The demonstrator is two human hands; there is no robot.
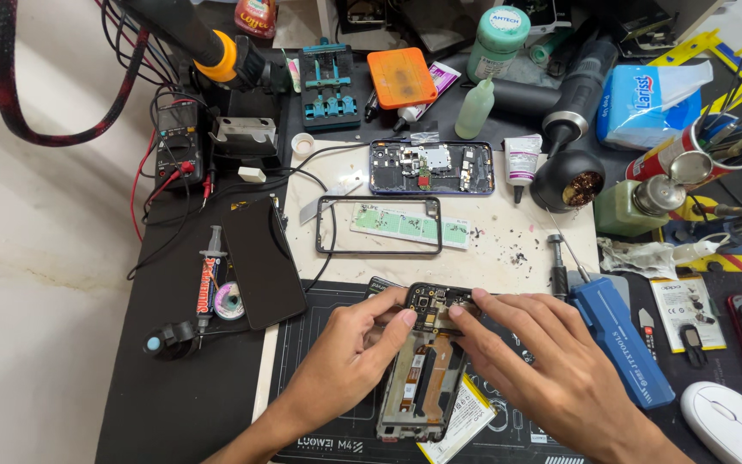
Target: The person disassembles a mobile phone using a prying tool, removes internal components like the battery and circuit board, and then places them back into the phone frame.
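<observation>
- Nearest me, a loose battery [461, 418] lies on the black work mat [319, 344], tucked under the near right edge of the opened phone [422, 365].
- The opened phone's long axis runs near to far, slightly tilted; both my hands meet at its far end.
- My left hand [349, 348] pinches the phone's far left corner; my right hand [551, 361] presses fingertips on the far right corner. Both are equally close.
- Right of my hands rests a blue tool case [620, 339].
- Farther off, a bare phone frame [378, 225] and a second stripped blue phone [431, 167] sit on the white mat [508, 232].
</observation>
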